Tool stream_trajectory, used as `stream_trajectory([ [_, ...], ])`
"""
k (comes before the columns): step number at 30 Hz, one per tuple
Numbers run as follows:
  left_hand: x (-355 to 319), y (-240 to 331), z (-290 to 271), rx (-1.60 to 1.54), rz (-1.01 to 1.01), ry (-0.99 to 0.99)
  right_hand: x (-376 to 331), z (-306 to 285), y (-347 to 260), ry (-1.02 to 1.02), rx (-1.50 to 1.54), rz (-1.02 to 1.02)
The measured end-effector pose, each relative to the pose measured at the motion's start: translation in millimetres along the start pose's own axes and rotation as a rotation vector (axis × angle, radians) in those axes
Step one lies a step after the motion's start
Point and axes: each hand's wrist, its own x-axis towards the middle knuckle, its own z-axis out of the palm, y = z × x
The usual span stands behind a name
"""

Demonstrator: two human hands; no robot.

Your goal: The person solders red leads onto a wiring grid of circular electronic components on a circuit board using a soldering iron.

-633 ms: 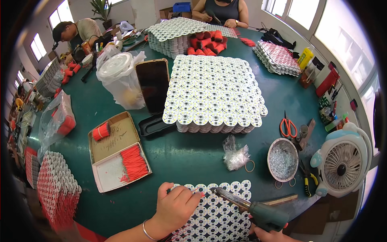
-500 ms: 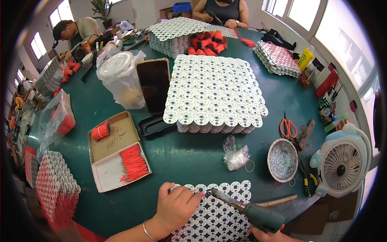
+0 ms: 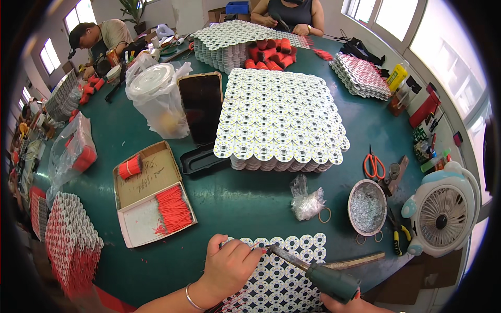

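Your right hand (image 3: 334, 302) wraps the green-handled soldering tool (image 3: 326, 279); your left hand (image 3: 232, 266) curls inward, fingertips close together, any hold too small to tell. The disc sheet (image 3: 291, 276) lies beneath, at the near edge of the table (image 3: 235, 206).

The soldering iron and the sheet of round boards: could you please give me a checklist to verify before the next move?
1. Soldering iron held by the handle in the right hand: ok.
2. Left hand well clear of the tip: not ok, its fingertips look very close.
3. Tip hot: cannot tell from the picture.
4. Sheet of round boards lying flat: ok where visible; the hand hides part of it.
5. Red wires reachable: ok, in the open box to the left.
6. Scissors and pliers off the sheet: ok, both to its right.
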Motion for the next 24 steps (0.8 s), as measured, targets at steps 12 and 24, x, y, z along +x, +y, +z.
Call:
stream_trajectory([
  [12,1,1,-2,-0.01,-0.01,-0.019,10,-12,-17,0.03,0.131,-0.012],
  [24,2,-10,-3,-0.119,-0.1,-0.021,12,-4,-8,0.035,0.014,-0.057],
])
